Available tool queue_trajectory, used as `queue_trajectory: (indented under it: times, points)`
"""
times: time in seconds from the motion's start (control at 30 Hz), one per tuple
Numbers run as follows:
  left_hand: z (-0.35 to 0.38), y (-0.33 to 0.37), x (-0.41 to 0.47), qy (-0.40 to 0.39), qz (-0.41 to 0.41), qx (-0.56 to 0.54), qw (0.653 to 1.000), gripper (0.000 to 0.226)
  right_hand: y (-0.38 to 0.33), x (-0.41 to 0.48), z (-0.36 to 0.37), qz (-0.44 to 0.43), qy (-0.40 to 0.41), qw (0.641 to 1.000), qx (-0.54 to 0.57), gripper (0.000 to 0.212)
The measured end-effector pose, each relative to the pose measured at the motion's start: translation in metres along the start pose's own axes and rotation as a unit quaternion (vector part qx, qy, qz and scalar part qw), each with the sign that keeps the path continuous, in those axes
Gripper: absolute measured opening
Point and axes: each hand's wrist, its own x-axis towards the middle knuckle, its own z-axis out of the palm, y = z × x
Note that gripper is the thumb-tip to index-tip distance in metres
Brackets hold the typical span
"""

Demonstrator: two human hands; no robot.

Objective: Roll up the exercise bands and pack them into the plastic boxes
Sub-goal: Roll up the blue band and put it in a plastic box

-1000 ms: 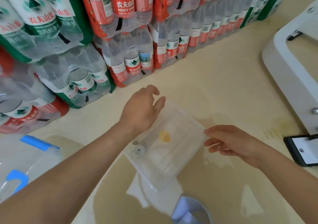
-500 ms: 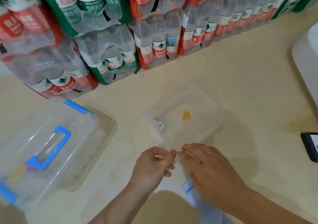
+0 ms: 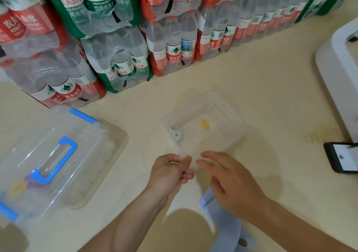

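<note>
A small clear plastic box (image 3: 219, 116) with a yellow sticker and a white valve sits on the beige floor at the centre. My left hand (image 3: 168, 174) is at its near corner, fingers curled, thumb and forefinger pinching the clear rim. My right hand (image 3: 230, 180) hovers just right of it with straight, relaxed fingers over the box's near edge and holds nothing. A pale blue exercise band (image 3: 226, 224) lies on the floor under my right wrist, partly hidden by the arm. A larger clear box (image 3: 81, 174) with a blue handle (image 3: 56, 160) stands to the left.
Shrink-wrapped packs of water bottles (image 3: 124, 38) are stacked along the back. A white frame (image 3: 341, 77) stands at the right edge, with a black phone (image 3: 342, 156) on the floor below it. Bare floor lies between the small box and the frame.
The small box, held up at both sides a second ago, now rests on the floor. Both hands have drawn back to its near edge, and the right hand's fingers have straightened.
</note>
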Motion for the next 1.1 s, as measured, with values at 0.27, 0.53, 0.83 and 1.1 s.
queue_trajectory:
  times: [0.27,0.53,0.83,1.1]
  points:
    - [-0.013,-0.020,-0.013,-0.024,-0.028,0.061,0.997,0.021,0.056,-0.010,-0.022,0.388,-0.142,0.910,0.037,0.015]
    - [0.008,-0.100,-0.005,-0.156,0.006,0.220,0.963,0.026,0.042,-0.040,0.036,0.326,-0.344,0.868,0.147,0.014]
    - [0.013,-0.087,-0.012,-0.178,-0.142,-0.065,0.972,0.048,0.032,-0.038,-0.004,0.390,-0.296,0.785,0.379,0.036]
    - [-0.014,-0.054,-0.044,-0.197,-0.003,0.001,0.980,0.041,-0.003,-0.044,-0.059,0.401,-0.199,0.760,0.472,0.007]
